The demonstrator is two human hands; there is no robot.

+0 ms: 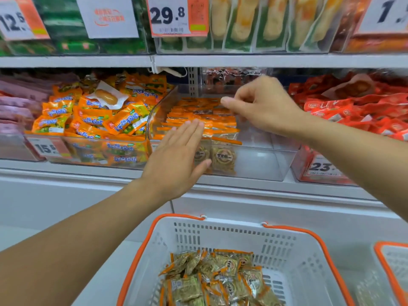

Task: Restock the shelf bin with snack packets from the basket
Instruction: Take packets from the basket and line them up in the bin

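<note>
A clear plastic shelf bin (260, 164) stands on the middle shelf, its left half filled with upright rows of orange-edged snack packets (198, 115). My left hand (176, 160) is flat with straight fingers and rests against the front of the packet rows. Over the back of the bin hovers my right hand (260, 104), fingers bent and fingertips close together above the packets; whether it pinches one is hidden. Below stands a white basket (284, 246) with orange rim, holding several more such packets (216, 277).
A bin of orange-and-blue packets (95, 120) sits to the left, a bin of red packets (357, 111) to the right. The upper shelf edge (242, 60) runs just above my right hand. A second basket (393, 261) shows at the right edge.
</note>
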